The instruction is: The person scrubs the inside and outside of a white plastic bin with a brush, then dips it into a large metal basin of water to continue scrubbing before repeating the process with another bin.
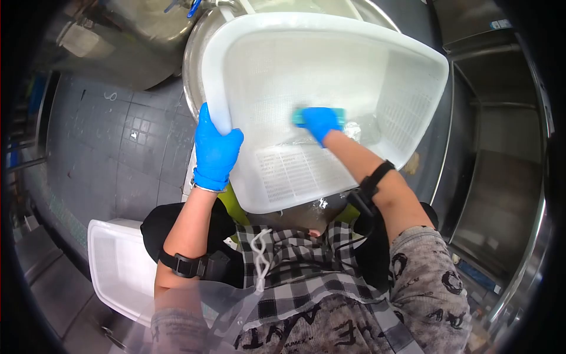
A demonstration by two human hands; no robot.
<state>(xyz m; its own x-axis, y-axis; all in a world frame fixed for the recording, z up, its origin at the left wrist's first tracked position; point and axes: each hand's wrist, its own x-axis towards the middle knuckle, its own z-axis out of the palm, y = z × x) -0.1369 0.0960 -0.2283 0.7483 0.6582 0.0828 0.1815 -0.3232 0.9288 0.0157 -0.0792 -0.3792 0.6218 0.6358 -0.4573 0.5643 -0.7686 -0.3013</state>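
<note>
A large white perforated plastic basket [330, 22] is tilted towards me, its inside in view and wet at the bottom. My left hand [217, 150], in a blue glove, is closed on the basket's left rim, thumb on the inner side. Inside the basket, my right hand [321, 124], also gloved in blue, presses a green scouring pad [340, 115] against the wall. Slight blur shows on that hand and the pad. The right fingers are wrapped over the pad, which sticks out on both sides.
Behind the basket is a round metal basin [191, 74]. Another white basket [115, 259] stands on the floor at lower left. A large metal vessel [132, 50] is at upper left, and steel shelving [501, 200] lines the right. Grey tiles [112, 153] cover the floor.
</note>
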